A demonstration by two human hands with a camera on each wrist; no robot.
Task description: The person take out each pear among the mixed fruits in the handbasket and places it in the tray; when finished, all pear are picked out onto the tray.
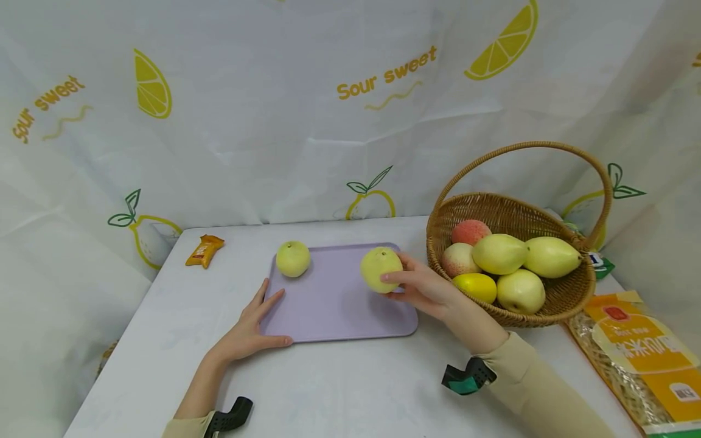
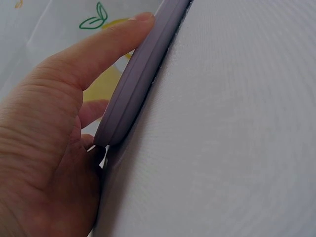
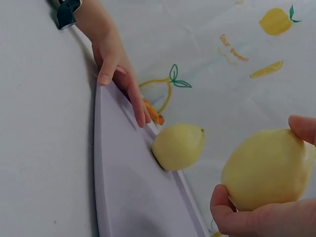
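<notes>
My right hand (image 1: 418,286) holds a round, pale yellow-green fruit (image 1: 380,269) over the right part of a lilac tray (image 1: 334,298). In the right wrist view the fingers and thumb pinch this fruit (image 3: 264,170) at its sides, and its shape tapers slightly. A second fruit of the same kind (image 1: 292,259) sits in the tray's far left corner. My left hand (image 1: 249,331) spreads over the near left corner, thumb along the front edge and fingers at the left rim. The left wrist view shows the thumb tip touching the tray rim (image 2: 131,89).
On the right stands a wicker basket (image 1: 509,207) with peaches, a lemon and several yellow-green fruits; its tall handle arches above. An orange and clear food packet (image 1: 635,359) lies before it. A small orange wrapped snack (image 1: 205,250) is at the back left. A printed cloth (image 1: 246,134) hangs behind.
</notes>
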